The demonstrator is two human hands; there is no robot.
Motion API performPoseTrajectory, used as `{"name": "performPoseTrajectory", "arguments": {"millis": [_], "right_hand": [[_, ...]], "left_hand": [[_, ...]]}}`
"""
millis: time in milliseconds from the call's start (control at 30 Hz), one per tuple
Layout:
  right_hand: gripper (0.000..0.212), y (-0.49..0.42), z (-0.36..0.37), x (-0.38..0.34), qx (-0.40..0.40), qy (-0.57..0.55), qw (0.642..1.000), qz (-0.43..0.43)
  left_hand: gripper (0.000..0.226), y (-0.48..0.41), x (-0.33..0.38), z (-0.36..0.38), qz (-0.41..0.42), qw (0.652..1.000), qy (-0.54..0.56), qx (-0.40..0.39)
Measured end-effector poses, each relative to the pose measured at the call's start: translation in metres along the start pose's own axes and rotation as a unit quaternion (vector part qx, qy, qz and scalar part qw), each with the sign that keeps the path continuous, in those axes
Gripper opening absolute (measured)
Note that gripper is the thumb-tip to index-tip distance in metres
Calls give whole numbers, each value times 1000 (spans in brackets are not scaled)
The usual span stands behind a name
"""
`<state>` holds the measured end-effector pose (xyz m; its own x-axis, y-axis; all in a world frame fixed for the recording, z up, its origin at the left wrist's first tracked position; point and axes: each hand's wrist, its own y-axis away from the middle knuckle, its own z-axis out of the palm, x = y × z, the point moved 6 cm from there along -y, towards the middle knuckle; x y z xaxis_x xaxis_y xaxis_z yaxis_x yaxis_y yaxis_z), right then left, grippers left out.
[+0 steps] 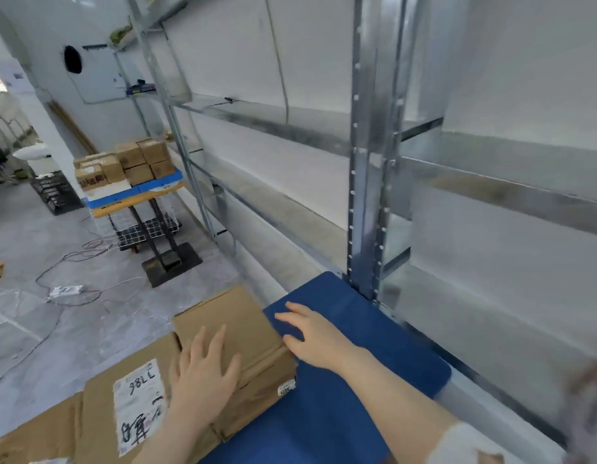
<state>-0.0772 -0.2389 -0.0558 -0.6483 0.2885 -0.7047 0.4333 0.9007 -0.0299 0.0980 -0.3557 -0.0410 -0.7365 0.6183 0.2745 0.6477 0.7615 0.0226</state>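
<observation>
Our left hand [203, 373] lies flat on top of the small cardboard box [246, 319], fingers straight and spread, palm down. It isn't pinching or curling round anything.

Our right hand [310, 336] is palm down on the blue surface [384, 346] just to the right of the box, fingers straight and slightly fanned. The thumb sits at the box's right edge; we can't tell if it actually touches. It holds nothing.

Box position: near edge of the blue surface, left part overlapping a larger flattened cardboard sheet [96, 396]. The box top is closed, with a small sticker [286, 386] on its near right corner. The sheet carries a white label [138, 403] with handwriting, "98LL" readable from our angle.

Surroundings:
- A galvanised metal rack upright [367, 162] stands right behind the blue surface, with shelf rails running left and right along the white wall.
- A cart stacked with brown cartons [129, 162] is well away on the left, by the rack.
- A black crate [54, 192] sits on the floor left of the cart.
- Loose cables [72, 259] trail across the grey floor.

The bottom right corner of the frame is blurred and unreadable.
</observation>
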Motion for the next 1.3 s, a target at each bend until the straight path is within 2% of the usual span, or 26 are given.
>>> {"name": "performPoseTrajectory", "arguments": {"millis": [100,167,233,300,400,533,600,767,900,1033,1167,1300], "right_hand": [[50,68,-57,24,62,33,995,74],[49,127,-93,36,125,50,983,124],[48,195,-121,47,182,61,967,168],[48,269,-140,58,227,65,946,222],[47,386,-165,66,294,72,907,294],[47,532,-191,59,360,99,853,366],[50,599,-199,59,393,120,819,401],[46,730,-222,73,436,145,761,458],[47,802,-255,97,454,166,741,467],[47,845,-290,138,447,170,748,461],[46,860,-309,185,415,154,771,458],[44,858,-308,212,424,135,780,440]], "left_hand": [[62,-8,48,-14,75,997,-5,-10],[66,-5,95,-8,158,987,15,-8],[64,17,155,16,242,970,-2,-30],[63,62,219,43,296,953,26,-56],[60,159,313,70,413,905,72,-73],[60,293,411,87,567,813,75,-113],[57,350,449,87,611,774,97,-133],[54,465,522,89,671,710,129,-170],[52,523,575,104,669,708,141,-178],[51,559,628,136,662,714,131,-186],[49,571,665,179,606,749,143,-226],[49,579,674,211,574,734,219,-289]]}}
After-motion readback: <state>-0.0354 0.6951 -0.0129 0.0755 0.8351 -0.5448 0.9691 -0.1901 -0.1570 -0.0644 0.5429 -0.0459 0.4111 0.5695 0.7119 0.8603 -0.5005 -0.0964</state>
